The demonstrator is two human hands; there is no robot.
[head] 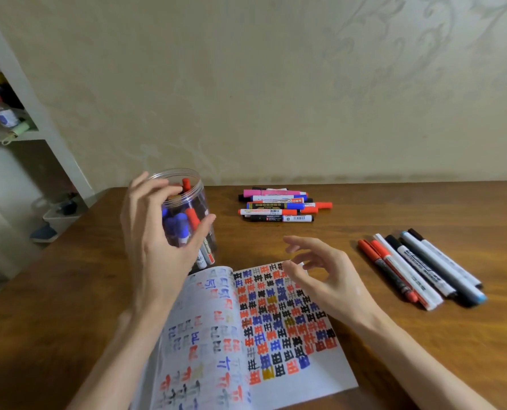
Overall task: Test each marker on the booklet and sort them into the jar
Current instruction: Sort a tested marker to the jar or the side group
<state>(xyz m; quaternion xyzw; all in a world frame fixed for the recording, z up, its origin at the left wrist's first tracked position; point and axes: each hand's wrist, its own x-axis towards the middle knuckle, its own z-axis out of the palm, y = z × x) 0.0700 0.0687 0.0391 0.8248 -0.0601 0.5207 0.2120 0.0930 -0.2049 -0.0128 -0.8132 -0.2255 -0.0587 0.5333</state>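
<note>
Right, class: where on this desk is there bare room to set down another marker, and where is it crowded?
Free: the wood between the marker pile and the marker row; the table's far right corner behind that row; the near-left corner outside the left forearm. Crowded: around the jar, which the left hand holds, and the booklet's top, under the right hand.

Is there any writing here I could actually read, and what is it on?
"王", or something close: handwritten repeatedly in red, blue and black on the right page of the booklet.
Marks on its left page: too faint to read.
Labels and a barcode on the pile of markers: too small.
Labels on the row of markers: blurred.
Labels on markers in the jar: unreadable.
</note>
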